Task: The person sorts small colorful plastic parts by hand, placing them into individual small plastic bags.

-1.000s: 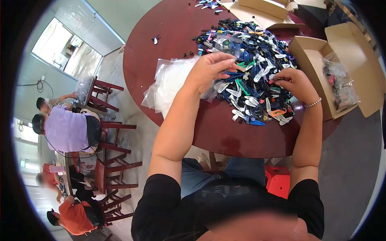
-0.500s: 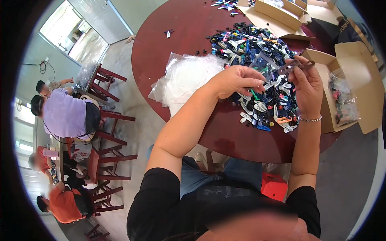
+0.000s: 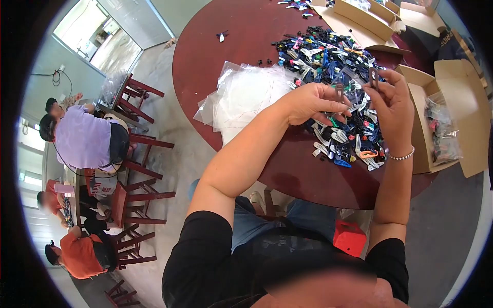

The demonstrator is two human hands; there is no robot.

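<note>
My left hand (image 3: 316,104) pinches a brown snap hair clip (image 3: 339,92) between thumb and fingers. Another brown hair clip (image 3: 373,76) stands upright in the fingertips of my right hand (image 3: 393,105), which wears a beaded bracelet. Both hands hover over a big pile of mixed hair clips (image 3: 321,54), mostly black, white and blue, with a few bright ones. Between the hands a clear plastic bag (image 3: 350,78) shows partly, overlapping the pile. Beside my left forearm lies a spread stack of clear flat bags (image 3: 251,95).
The round dark red table (image 3: 205,61) carries it all. At right an open cardboard box (image 3: 421,149) holds filled bags (image 3: 441,128); more cardboard boxes (image 3: 359,23) stand at the back. Several people sit at left near wooden stools (image 3: 146,141). A red stool (image 3: 350,237) is below the table.
The two brown hair clips, both at my right hand before, are now apart, one in each hand. My left hand has moved slightly right. The view has shifted a little.
</note>
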